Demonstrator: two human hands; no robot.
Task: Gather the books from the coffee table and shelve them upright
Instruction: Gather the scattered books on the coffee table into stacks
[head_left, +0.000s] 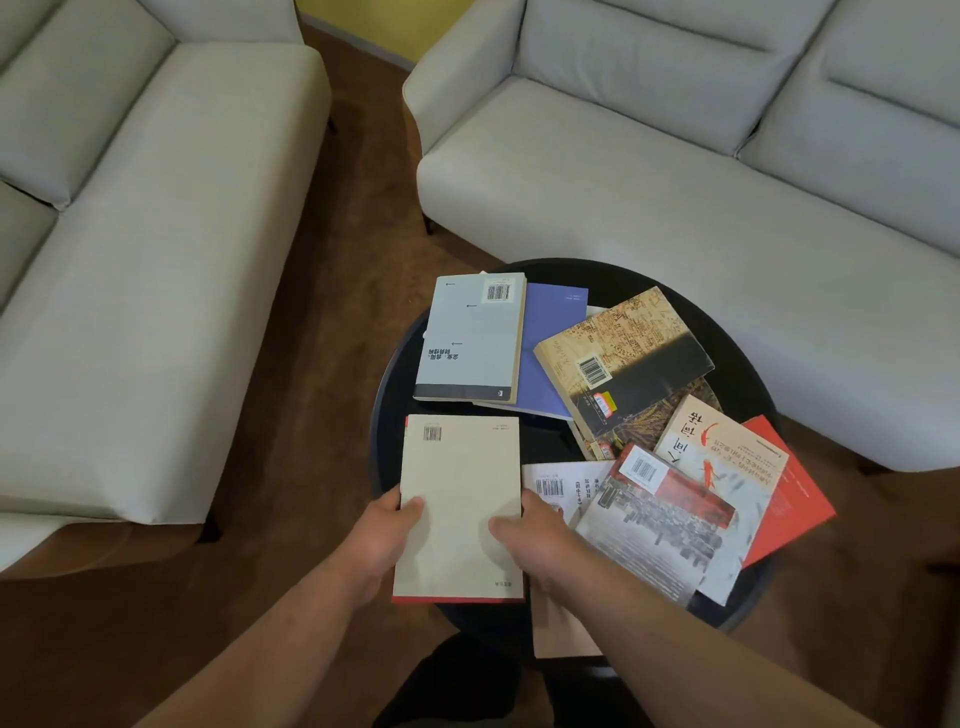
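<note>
Two pale sofas (156, 249), brown floor (358, 208), yellow wall (363, 23)

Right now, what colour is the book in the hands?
Cream, with a thin red strip along its near edge; the head view shows it.

A living room or lounge in a home.

Two pale grey upholstered sofas (675, 171) stand at an angle to each other on a dark brown wooden floor (358, 208), with a strip of yellow-green wall (358, 21) showing in the gap between them. In front of the sofas sits a low round black desk (737, 343) of coffee-table size, strewn with paperback books (618, 364) lying flat and overlapping, most with their back covers and barcodes facing up.
</note>
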